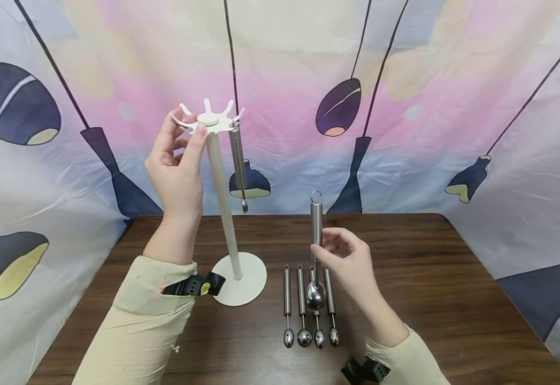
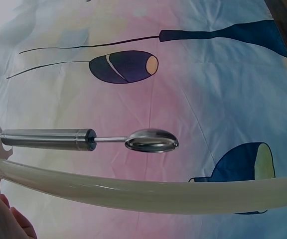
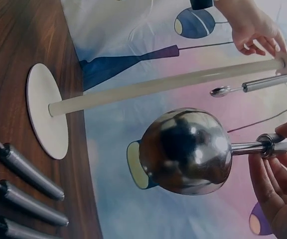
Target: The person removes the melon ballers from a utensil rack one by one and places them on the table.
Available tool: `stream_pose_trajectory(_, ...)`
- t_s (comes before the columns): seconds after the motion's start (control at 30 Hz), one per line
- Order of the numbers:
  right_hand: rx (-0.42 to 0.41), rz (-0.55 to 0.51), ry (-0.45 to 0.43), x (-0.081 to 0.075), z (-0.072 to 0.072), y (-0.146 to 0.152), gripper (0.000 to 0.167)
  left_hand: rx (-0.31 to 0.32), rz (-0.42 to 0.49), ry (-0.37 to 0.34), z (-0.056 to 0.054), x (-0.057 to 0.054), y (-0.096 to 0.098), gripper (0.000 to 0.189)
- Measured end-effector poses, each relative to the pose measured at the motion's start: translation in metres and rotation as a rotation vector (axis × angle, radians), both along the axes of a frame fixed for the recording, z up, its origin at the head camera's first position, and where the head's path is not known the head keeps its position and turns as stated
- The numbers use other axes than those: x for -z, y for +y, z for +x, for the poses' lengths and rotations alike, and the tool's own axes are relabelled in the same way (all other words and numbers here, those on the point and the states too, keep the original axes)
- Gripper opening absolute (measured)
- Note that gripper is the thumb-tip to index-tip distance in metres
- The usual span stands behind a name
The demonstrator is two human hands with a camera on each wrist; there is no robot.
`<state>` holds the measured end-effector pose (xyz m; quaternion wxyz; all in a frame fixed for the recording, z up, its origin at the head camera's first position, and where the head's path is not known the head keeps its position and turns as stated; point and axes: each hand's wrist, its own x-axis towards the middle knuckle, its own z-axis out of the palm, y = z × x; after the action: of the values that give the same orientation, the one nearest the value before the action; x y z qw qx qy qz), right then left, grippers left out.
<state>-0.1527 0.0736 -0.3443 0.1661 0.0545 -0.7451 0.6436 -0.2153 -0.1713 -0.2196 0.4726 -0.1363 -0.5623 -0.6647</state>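
Note:
At upper left in the head view, my left hand (image 1: 176,174) pinches the hooked top of a white utensil stand (image 1: 222,198) with thumb and fingers. The stand's round base rests on the table. From one hook hangs a small steel scoop (image 1: 238,160), its bowl downward, also seen in the left wrist view beside the pole. My right hand (image 1: 349,262) grips the handle of a larger steel scoop (image 1: 316,219) held upright above the table, ring end up. Its round bowl (image 3: 183,154) fills the middle of the right wrist view.
Several small steel scoops (image 1: 287,291) lie side by side on the brown wooden table (image 1: 419,299), right of the stand's base and partly behind the held scoop. A patterned cloth (image 1: 280,64) with painted lamps hangs behind the table.

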Motion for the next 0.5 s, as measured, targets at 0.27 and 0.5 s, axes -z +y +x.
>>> stream_pose_trajectory(0.27,0.036,-0.006,-0.039,0.014,0.002,0.009,0.028,-0.004,0.0,-0.002,0.0,-0.001,0.0,0.028)
stream_pose_trajectory(0.5,0.056,-0.005,-0.083,0.027,0.005,0.019,0.029,-0.002,0.005,-0.003,0.0,-0.001,0.0,0.028)
